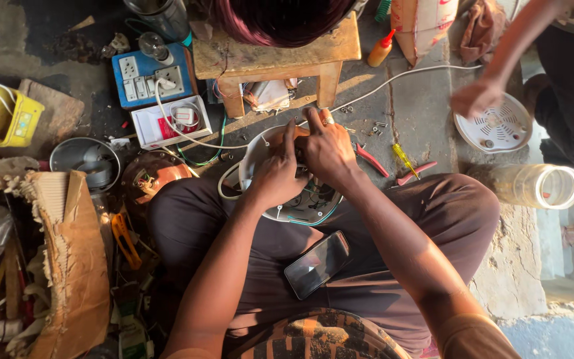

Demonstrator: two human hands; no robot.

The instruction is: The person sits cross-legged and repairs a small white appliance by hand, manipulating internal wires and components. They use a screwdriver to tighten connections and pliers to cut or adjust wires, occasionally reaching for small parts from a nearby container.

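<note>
White round housing [287,199] sits on the lap, centre frame, wires inside. L hand [275,174] & R hand [327,149] both pressed on its top edge, fingers curled onto parts inside; exact grasp can't be told. Phone [317,264] on thigh at 6. Red pliers [371,160] & yellow screwdriver [405,159] at 3. Wooden stool [274,56] at 12. Blue switchboard [146,78] at 10. Another person's hand [476,98] over a white disc [503,126] at 2.

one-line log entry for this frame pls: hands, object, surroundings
left hand: on round white appliance base | right hand: on same base, fingers at its wiring | base: in lap | phone: on thigh | pliers: on floor
</note>
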